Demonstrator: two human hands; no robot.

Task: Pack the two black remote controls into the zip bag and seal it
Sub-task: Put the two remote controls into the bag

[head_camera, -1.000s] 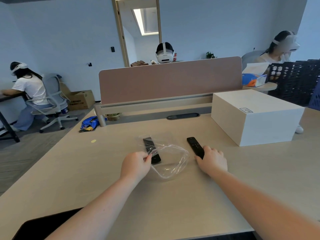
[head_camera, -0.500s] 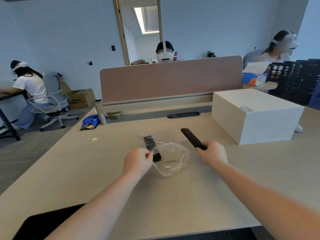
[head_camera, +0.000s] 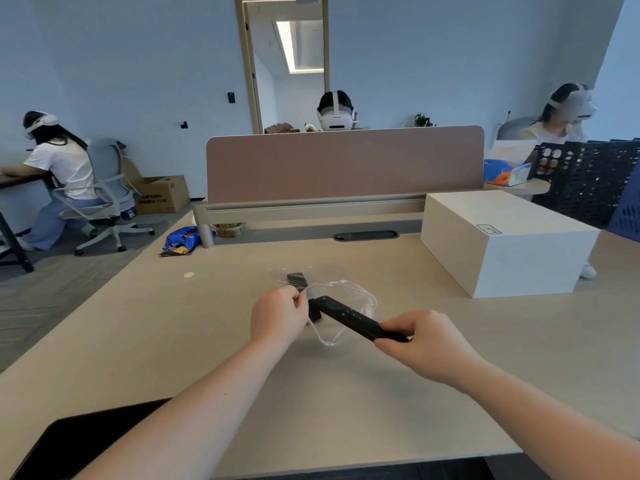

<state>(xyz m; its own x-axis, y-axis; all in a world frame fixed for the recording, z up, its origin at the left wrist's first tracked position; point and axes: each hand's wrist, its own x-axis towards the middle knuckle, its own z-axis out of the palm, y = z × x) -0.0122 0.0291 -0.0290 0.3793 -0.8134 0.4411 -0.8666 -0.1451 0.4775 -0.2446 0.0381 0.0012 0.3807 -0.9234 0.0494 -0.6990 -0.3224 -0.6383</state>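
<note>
A clear zip bag (head_camera: 349, 296) lies on the beige desk (head_camera: 214, 334) with its mouth gaping toward me. My left hand (head_camera: 278, 317) pinches the left edge of that mouth and holds it up. One black remote (head_camera: 297, 278) lies inside the bag, its far end showing beyond my left hand. My right hand (head_camera: 422, 344) grips the near end of the second black remote (head_camera: 349, 318), which points left and away, its tip at the bag's mouth beside my left fingers.
A big white box (head_camera: 502, 240) stands on the desk to the right. A pink divider panel (head_camera: 343, 164) closes off the far edge. A dark flat object (head_camera: 79, 441) sits at the near left corner. People sit at the left, behind the divider and at the far right.
My right hand has lifted the second remote off the desk and swung it left and toward me, bringing its tip to the bag's mouth. My left hand keeps holding the bag open.
</note>
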